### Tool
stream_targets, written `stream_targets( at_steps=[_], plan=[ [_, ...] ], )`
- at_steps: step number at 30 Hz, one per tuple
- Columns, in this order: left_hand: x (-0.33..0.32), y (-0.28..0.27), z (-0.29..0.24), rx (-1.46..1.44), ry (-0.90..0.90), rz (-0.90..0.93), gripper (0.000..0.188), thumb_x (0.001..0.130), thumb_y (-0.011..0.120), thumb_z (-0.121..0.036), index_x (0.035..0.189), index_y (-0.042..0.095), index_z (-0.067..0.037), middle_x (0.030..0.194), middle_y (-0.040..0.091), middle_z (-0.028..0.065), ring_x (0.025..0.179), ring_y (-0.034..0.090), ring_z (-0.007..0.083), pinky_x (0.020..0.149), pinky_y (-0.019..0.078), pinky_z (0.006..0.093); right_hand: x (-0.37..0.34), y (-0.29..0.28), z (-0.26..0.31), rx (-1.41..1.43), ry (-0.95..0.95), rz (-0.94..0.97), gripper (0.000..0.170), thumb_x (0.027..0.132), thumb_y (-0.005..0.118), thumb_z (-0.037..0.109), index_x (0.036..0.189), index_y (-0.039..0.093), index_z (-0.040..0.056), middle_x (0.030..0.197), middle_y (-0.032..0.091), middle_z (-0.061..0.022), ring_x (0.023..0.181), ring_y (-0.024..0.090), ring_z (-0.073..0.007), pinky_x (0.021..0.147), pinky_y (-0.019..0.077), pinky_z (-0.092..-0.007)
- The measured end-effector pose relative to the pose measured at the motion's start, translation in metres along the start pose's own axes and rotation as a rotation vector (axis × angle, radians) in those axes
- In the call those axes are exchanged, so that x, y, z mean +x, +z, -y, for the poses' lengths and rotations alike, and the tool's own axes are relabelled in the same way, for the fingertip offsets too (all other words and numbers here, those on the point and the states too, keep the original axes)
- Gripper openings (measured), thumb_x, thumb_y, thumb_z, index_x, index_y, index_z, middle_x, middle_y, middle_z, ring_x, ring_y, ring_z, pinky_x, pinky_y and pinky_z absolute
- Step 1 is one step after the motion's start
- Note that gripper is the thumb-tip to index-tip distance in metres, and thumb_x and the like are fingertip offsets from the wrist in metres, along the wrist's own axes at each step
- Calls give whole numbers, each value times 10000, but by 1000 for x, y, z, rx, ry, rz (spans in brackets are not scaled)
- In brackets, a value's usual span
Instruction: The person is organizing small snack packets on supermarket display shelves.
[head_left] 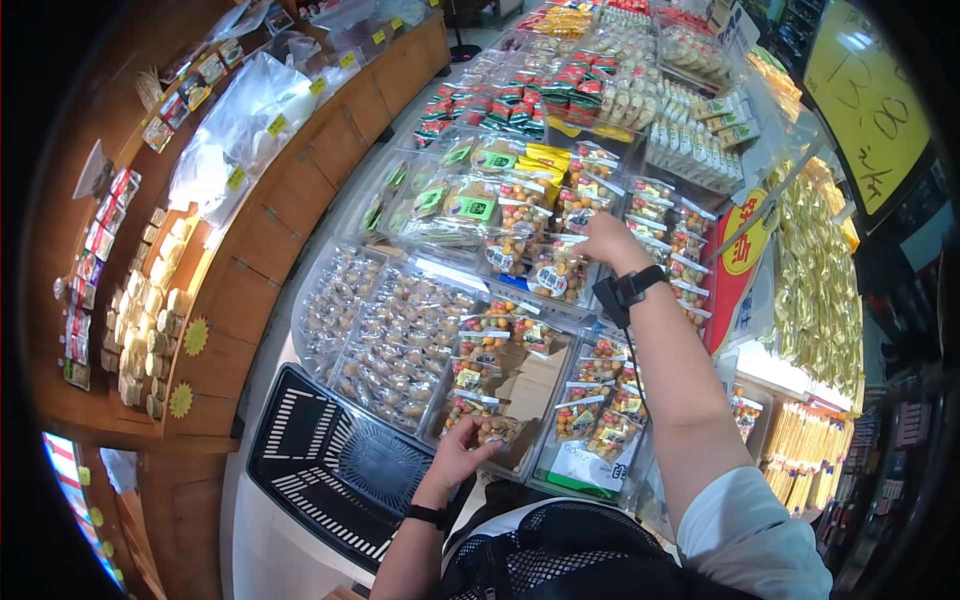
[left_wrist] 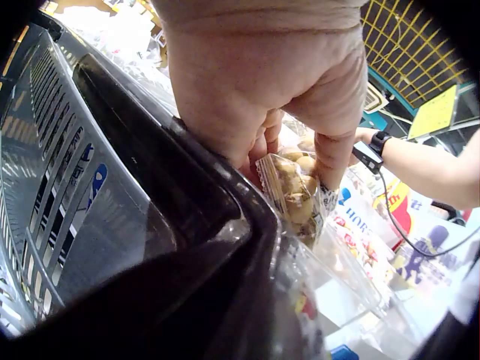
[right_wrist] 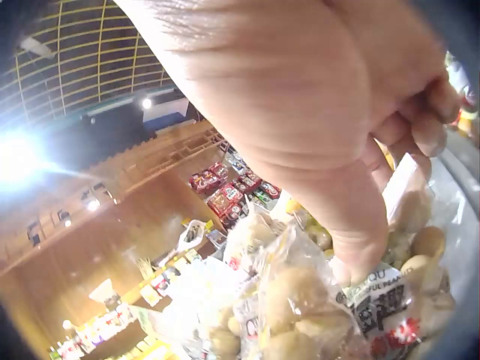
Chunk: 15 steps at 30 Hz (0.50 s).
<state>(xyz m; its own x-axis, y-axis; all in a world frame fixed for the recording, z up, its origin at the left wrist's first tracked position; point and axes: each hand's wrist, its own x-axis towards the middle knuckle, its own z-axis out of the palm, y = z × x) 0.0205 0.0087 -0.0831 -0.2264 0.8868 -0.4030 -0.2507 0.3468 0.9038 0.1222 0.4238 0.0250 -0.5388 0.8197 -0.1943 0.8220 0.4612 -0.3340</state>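
Observation:
My left hand [head_left: 457, 458] grips a small clear packet of round beige nuts [left_wrist: 296, 191] between thumb and fingers, by the rim of the black shopping basket [head_left: 262, 440]. In the head view this packet is over the front edge of a partly bare display bin [head_left: 530, 385]. My right hand [head_left: 612, 245] reaches farther over the display, among rows of nut packets. In the right wrist view its thumb and curled fingers pinch a clear packet printed with the word peanuts [right_wrist: 390, 300]. More nut packets [right_wrist: 296, 315] lie close beside it.
Bins of small wrapped snacks [head_left: 410, 330] are left of the bare bin, and packets over a white-and-green box [head_left: 590, 465] are right of it. Green-labelled bags [head_left: 470, 205] lie farther back. A red-and-yellow sign [head_left: 738, 245] stands at the right, and a wooden counter [head_left: 270, 230] curves along the left.

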Motion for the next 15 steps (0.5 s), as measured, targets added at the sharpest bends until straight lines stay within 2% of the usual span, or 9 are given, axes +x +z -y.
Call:
stream_targets(
  at_steps=[1,2,3,7,9,10,13,14,15],
  plan=[
    [-1,1,-3,34,-4,-1,373,846,739,-65,1155,533,-44,1068,632,8,951,591,83,849,480,252,0,-4,-1,41,-17,82,358,725,805,280,923,705,-2,951,700,-207,923,678,-343,778,536,-418],
    [-1,2,-6,66,-9,-1,370,846,741,-67,1151,534,-44,1061,631,4,943,589,80,845,481,251,-7,-4,-5,260,-46,-20,285,726,794,248,853,710,7,838,693,-198,832,684,-330,735,534,-402],
    [0,1,-5,60,-11,-6,370,846,741,-67,1151,534,-44,1061,631,4,943,589,80,845,481,251,-5,-7,-13,257,-49,-14,285,726,794,248,853,710,7,838,693,-198,832,684,-330,735,534,-402],
    [1,0,0,38,35,12,378,845,742,-69,1160,534,-43,1077,624,8,991,581,90,872,472,256,-27,-46,-14,415,-83,-442,185,784,726,186,797,667,12,716,650,-160,649,628,-291,647,500,-375],
    [0,0,-4,22,32,6,374,845,739,-62,1158,537,-42,1088,628,13,1001,587,96,886,473,263,-54,-78,-2,443,-219,-612,125,821,683,127,775,646,16,658,629,-94,601,587,-195,590,463,-331],
    [-1,0,-4,15,30,5,374,845,739,-62,1158,537,-42,1088,628,13,1001,587,96,886,473,263,-70,-92,7,438,-220,-606,125,821,683,127,775,646,16,658,629,-94,601,587,-195,590,463,-331],
    [-2,0,-7,-35,37,6,377,846,733,-51,1167,537,-36,1102,632,19,1013,592,104,903,473,271,-110,-99,30,816,-249,-291,78,841,654,79,783,643,29,665,599,14,622,543,-47,546,408,-227],
    [-2,-1,-10,-60,27,8,377,846,729,-44,1170,537,-31,1105,634,21,1016,594,107,910,473,275,-116,-84,34,800,-308,-260,92,848,654,88,781,638,29,678,597,6,597,542,-57,521,422,-228],
    [-3,-1,-12,-83,19,8,376,847,725,-38,1173,537,-27,1108,635,23,1020,597,110,917,473,279,-129,-75,50,825,-228,-138,105,852,661,94,780,633,23,679,589,1,587,551,-65,506,447,-239]
  ],
)
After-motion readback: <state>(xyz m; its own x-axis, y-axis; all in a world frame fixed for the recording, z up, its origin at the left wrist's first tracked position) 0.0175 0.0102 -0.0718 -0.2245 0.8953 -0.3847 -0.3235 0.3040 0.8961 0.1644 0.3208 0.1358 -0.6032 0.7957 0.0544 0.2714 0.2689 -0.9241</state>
